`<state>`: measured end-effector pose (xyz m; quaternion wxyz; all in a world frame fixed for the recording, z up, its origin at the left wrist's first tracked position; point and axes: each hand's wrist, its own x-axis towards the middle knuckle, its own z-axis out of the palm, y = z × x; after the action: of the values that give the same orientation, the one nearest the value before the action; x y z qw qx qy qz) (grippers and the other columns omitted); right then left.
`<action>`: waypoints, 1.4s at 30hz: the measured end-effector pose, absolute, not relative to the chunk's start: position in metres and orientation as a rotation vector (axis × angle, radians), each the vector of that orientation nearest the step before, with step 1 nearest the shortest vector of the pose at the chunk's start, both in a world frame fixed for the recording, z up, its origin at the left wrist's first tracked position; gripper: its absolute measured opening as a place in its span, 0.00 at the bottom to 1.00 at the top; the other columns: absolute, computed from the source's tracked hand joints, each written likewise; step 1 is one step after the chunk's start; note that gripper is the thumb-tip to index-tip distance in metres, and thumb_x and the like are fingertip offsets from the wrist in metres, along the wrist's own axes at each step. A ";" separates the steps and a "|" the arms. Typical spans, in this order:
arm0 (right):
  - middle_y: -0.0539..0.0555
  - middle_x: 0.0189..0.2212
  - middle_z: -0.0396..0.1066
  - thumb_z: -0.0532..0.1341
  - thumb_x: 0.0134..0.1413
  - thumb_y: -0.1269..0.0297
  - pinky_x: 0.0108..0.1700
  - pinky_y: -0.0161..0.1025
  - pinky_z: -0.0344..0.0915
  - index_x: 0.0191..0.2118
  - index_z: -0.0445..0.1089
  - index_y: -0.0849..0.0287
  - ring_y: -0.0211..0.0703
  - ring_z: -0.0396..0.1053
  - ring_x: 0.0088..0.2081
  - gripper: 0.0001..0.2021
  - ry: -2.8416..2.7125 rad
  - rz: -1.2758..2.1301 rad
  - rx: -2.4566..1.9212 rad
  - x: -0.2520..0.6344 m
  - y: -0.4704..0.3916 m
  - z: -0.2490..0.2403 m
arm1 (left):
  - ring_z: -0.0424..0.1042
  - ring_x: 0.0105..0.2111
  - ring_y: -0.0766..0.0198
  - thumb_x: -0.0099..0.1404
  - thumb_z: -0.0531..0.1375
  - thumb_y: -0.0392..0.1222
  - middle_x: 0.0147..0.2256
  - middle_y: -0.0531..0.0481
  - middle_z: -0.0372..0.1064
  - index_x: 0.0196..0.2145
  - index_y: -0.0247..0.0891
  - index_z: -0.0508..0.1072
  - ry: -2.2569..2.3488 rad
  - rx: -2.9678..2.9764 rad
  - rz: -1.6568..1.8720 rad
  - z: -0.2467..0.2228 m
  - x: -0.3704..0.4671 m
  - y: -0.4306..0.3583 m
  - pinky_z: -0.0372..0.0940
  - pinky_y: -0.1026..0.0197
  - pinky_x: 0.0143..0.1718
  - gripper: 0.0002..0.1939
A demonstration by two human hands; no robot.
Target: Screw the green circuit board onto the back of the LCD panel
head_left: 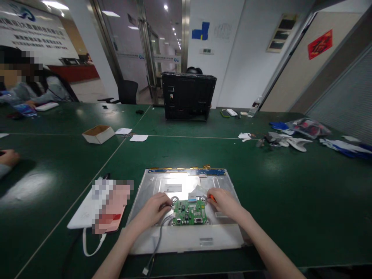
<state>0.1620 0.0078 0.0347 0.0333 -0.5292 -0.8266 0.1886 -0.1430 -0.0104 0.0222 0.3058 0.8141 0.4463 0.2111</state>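
A metal-backed display panel (181, 237) lies flat on the table in front of me, with a green circuit board (189, 212) on its middle. The fingers of my left hand (159, 205) are closed at the board's left edge; what is in them, if anything, is hidden. Beside them a grey cable (160, 234) runs from the board's left side down over the panel's front edge, its white plug hanging free. At the board's upper right corner, my right hand (222, 201) is wrapped round an orange-handled tool (213, 198). Most of that tool is covered by the fingers.
To the left lie a white device (84, 213) with a cable and a pink phone-like slab (114, 209). An open box (99, 135) and a black monitor housing (188, 97) stand farther back. Gloves (290, 141) lie at right. Another person's hand (8, 158) is at far left.
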 end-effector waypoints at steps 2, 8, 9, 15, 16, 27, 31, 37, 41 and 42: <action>0.57 0.35 0.73 0.54 0.57 0.67 0.37 0.36 0.57 0.37 0.71 0.60 0.46 0.70 0.38 0.08 -2.586 0.572 -1.608 0.163 0.012 0.036 | 0.68 0.38 0.63 0.64 0.55 0.32 0.35 0.50 0.69 0.34 0.38 0.71 1.175 2.150 0.577 0.018 -0.145 -0.011 0.61 0.61 0.41 0.05; 0.54 0.36 0.74 0.55 0.57 0.68 0.37 0.35 0.57 0.36 0.71 0.58 0.42 0.69 0.38 0.07 -2.687 0.516 -1.498 0.143 0.032 0.051 | 0.68 0.38 0.63 0.66 0.54 0.33 0.36 0.50 0.70 0.36 0.38 0.71 1.172 2.124 0.586 0.014 -0.147 -0.012 0.62 0.62 0.41 0.07; 0.54 0.36 0.74 0.55 0.57 0.68 0.37 0.35 0.57 0.36 0.71 0.58 0.42 0.69 0.38 0.08 -2.703 0.502 -1.474 0.135 0.036 0.053 | 0.68 0.38 0.63 0.66 0.53 0.33 0.36 0.50 0.70 0.36 0.38 0.71 1.174 2.123 0.592 0.014 -0.147 -0.012 0.62 0.62 0.41 0.07; 0.55 0.38 0.74 0.57 0.56 0.67 0.37 0.35 0.57 0.38 0.72 0.57 0.43 0.70 0.39 0.08 -2.835 0.439 -1.308 0.080 0.065 0.055 | 0.68 0.38 0.63 0.65 0.53 0.31 0.36 0.50 0.69 0.36 0.38 0.70 1.161 2.132 0.633 0.015 -0.144 -0.015 0.61 0.62 0.40 0.07; 0.56 0.38 0.74 0.57 0.55 0.67 0.37 0.35 0.58 0.38 0.72 0.57 0.44 0.70 0.39 0.08 -2.857 0.431 -1.288 0.072 0.068 0.053 | 0.68 0.38 0.63 0.65 0.53 0.32 0.36 0.50 0.69 0.36 0.38 0.70 1.165 2.127 0.633 0.015 -0.144 -0.015 0.61 0.62 0.40 0.07; 0.56 0.43 0.73 0.57 0.57 0.64 0.39 0.37 0.60 0.43 0.70 0.58 0.45 0.70 0.43 0.10 -2.854 0.382 -1.230 0.065 0.067 0.044 | 0.67 0.40 0.59 0.61 0.58 0.36 0.38 0.48 0.68 0.38 0.38 0.71 1.241 2.074 0.553 0.019 -0.144 -0.014 0.61 0.58 0.42 0.06; 0.55 0.43 0.73 0.57 0.58 0.64 0.40 0.38 0.60 0.44 0.70 0.57 0.45 0.70 0.43 0.10 -2.835 0.396 -1.246 0.075 0.057 0.048 | 0.66 0.40 0.60 0.61 0.57 0.35 0.38 0.49 0.68 0.37 0.38 0.71 1.223 2.056 0.562 0.019 -0.145 -0.012 0.61 0.59 0.42 0.06; 0.53 0.43 0.72 0.58 0.57 0.64 0.37 0.37 0.60 0.46 0.68 0.55 0.44 0.71 0.41 0.11 -2.858 0.410 -1.179 0.074 0.038 0.053 | 0.66 0.38 0.59 0.62 0.56 0.35 0.36 0.49 0.67 0.36 0.38 0.69 1.235 2.102 0.534 0.023 -0.144 -0.012 0.61 0.58 0.41 0.04; 0.54 0.41 0.72 0.57 0.58 0.64 0.35 0.36 0.59 0.44 0.68 0.56 0.43 0.71 0.39 0.09 -2.896 0.397 -1.100 0.066 0.029 0.060 | 0.66 0.38 0.59 0.62 0.55 0.36 0.37 0.48 0.67 0.35 0.38 0.68 1.253 2.118 0.517 0.026 -0.146 -0.016 0.61 0.58 0.40 0.03; 0.54 0.41 0.72 0.56 0.59 0.64 0.35 0.36 0.59 0.44 0.69 0.56 0.43 0.71 0.38 0.09 -2.909 0.394 -1.075 0.063 0.027 0.062 | 0.66 0.38 0.59 0.63 0.54 0.36 0.37 0.48 0.67 0.36 0.38 0.68 1.251 2.114 0.515 0.026 -0.148 -0.016 0.61 0.58 0.40 0.04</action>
<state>0.0629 0.0265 0.0621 0.0076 -0.3439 -0.9305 0.1260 -0.1477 -0.0162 0.0264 0.3106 0.8007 0.4737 0.1949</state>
